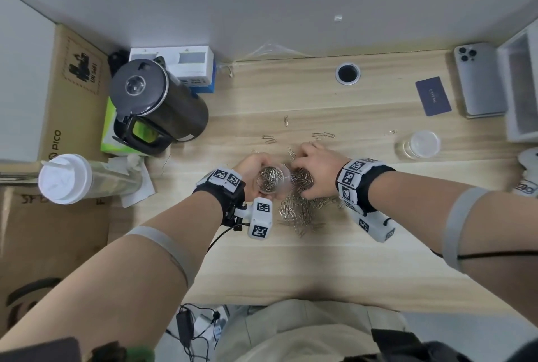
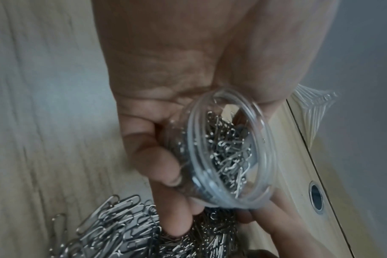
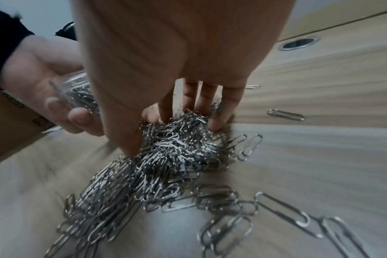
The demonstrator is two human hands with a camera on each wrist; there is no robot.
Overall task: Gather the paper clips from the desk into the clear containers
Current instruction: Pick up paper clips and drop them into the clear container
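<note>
Clear plastic jar (image 1: 272,180), already part full, sits tilted in the curled left hand (image 1: 250,165), right beside the paper clip pile (image 1: 302,210). Right hand (image 1: 316,171) claws a bunch off it; next it lifts and drops them in.

"PICO" is printed on the side of the cardboard box (image 1: 62,99) at the left of the frame, and "UN 3481" stands on its top label. The dark blue card (image 1: 433,95) at the upper right carries small lettering too faint to read.
</note>
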